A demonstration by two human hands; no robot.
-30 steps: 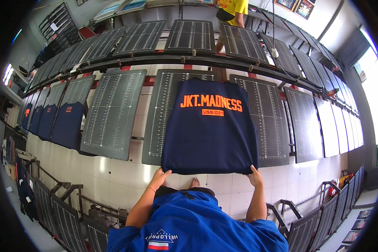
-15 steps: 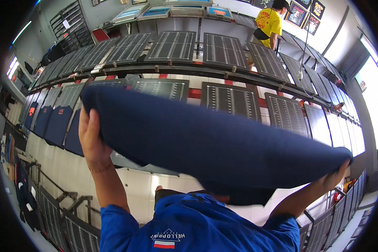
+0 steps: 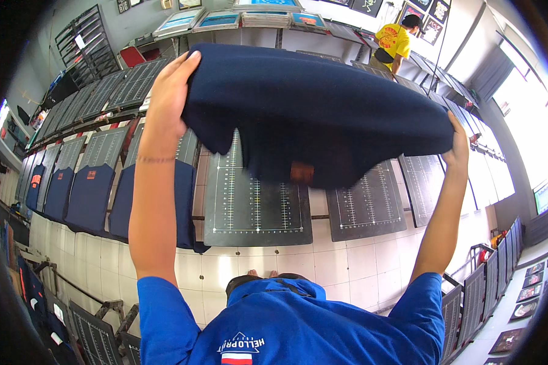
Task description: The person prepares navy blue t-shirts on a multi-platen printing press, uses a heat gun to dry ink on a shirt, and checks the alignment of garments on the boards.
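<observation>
Stretched between my hands is a navy T-shirt [image 3: 310,103], lifted above the boards with its lower folds hanging down. A small orange-brown print shows on the hanging part. My left hand [image 3: 175,91] is closed on one end, thumb along the cloth's edge. At the other end my right hand [image 3: 460,143] grips the cloth, its fingers partly hidden by it. Below the shirt lies a dark printing board [image 3: 256,213] with white ruler marks, and beside it a second marked board [image 3: 368,210].
Several boards to the left carry navy shirts [image 3: 90,188] with small orange prints. A farther row of boards [image 3: 131,85] runs behind. A person in a yellow shirt [image 3: 394,42] stands at the far right. Stacked framed screens [image 3: 265,19] rest at the back. Racked boards [image 3: 94,328] stand behind me.
Both hands have raised the shirt and carried it farther out over the boards. The right end has come up most, and the print now shows. I stand closer to the left boards.
</observation>
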